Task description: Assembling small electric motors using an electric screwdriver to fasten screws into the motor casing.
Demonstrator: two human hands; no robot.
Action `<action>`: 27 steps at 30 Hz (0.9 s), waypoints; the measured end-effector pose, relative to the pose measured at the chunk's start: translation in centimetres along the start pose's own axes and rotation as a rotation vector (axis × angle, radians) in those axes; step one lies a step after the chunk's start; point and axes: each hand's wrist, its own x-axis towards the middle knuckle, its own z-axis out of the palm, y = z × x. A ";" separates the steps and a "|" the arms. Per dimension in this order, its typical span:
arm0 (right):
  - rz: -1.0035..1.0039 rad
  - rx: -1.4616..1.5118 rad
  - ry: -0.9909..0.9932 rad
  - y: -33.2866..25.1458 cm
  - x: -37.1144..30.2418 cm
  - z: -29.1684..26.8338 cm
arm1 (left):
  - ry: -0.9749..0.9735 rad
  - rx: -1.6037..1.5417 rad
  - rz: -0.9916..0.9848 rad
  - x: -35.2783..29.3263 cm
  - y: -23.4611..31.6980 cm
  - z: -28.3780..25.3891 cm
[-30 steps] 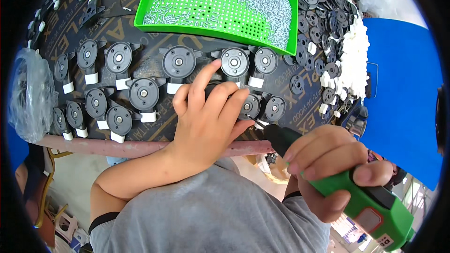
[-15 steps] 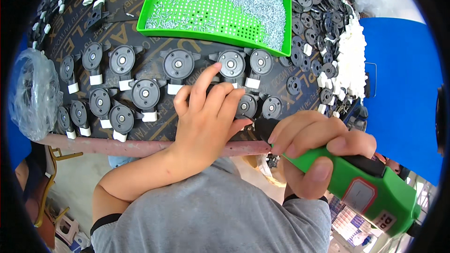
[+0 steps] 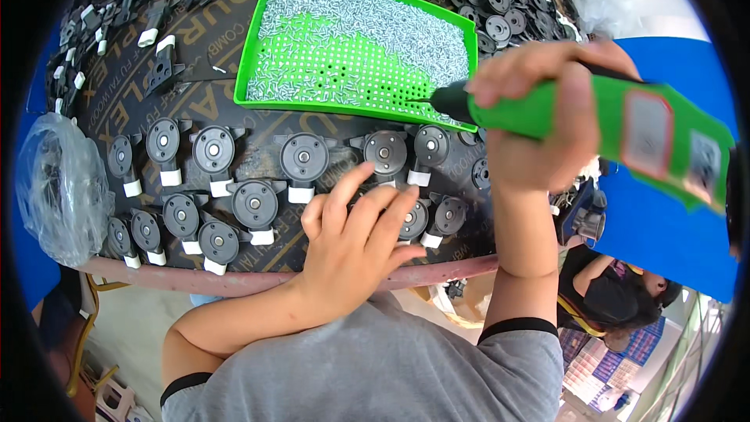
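Right hand (image 3: 569,125) has swung up and away from the round black part (image 3: 413,219) beside your left index finger, to the green tray (image 3: 312,106) of screws (image 3: 367,12). Its driver bit is thin against the mesh; can't tell whether it touches a screw. Your left fingers hide whatever lies beneath. Black printed tabletop (image 3: 258,126) spreads beyond your left hand (image 3: 355,242), pink edge (image 3: 226,284) beneath that forearm; seated co-worker (image 3: 613,297) below right of your right hand. Left fingers splayed, unclenched, over the parts; right forearm upright, fist wrapped around the green power driver (image 3: 613,105).
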 end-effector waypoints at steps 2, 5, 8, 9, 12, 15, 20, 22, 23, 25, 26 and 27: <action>0.046 0.071 0.051 1.4 0.0 1.3 | 0.054 -0.086 0.047 -0.1 0.1 -0.1; 0.017 0.077 0.046 2.0 0.0 1.4 | 0.070 -0.124 0.066 0.2 -0.1 -0.4; -0.001 0.096 0.008 2.4 0.3 1.5 | 0.068 -0.149 0.076 0.4 -0.1 -0.4; 0.003 0.097 0.009 2.4 0.4 1.6 | 0.061 -0.159 0.077 0.3 -0.1 -0.4; 0.002 0.084 -0.008 2.4 0.3 1.9 | 0.047 -0.176 0.073 0.3 -0.2 -0.4; -0.020 0.026 -0.003 2.4 0.1 1.6 | 0.045 -0.187 0.069 0.3 -0.1 -0.4; -0.004 0.162 0.039 0.7 0.1 1.4 | 0.030 -0.190 0.061 0.3 -0.1 -0.3; -0.001 0.193 0.077 -1.2 0.1 0.9 | 0.023 -0.190 0.047 0.3 -0.4 -0.4; 0.001 0.186 0.098 -2.7 0.0 0.1 | 0.026 -0.206 0.051 0.4 -0.3 -0.4; -0.080 0.221 -0.046 -6.1 -0.5 -2.4 | 0.031 -0.202 0.053 0.7 0.1 -0.6; -0.071 0.248 -0.001 -7.5 -1.2 -2.4 | 0.037 -0.187 0.054 0.8 0.1 -0.8; -0.074 0.224 0.008 -8.5 -2.1 -2.6 | 0.026 -0.187 0.061 0.8 0.2 -0.9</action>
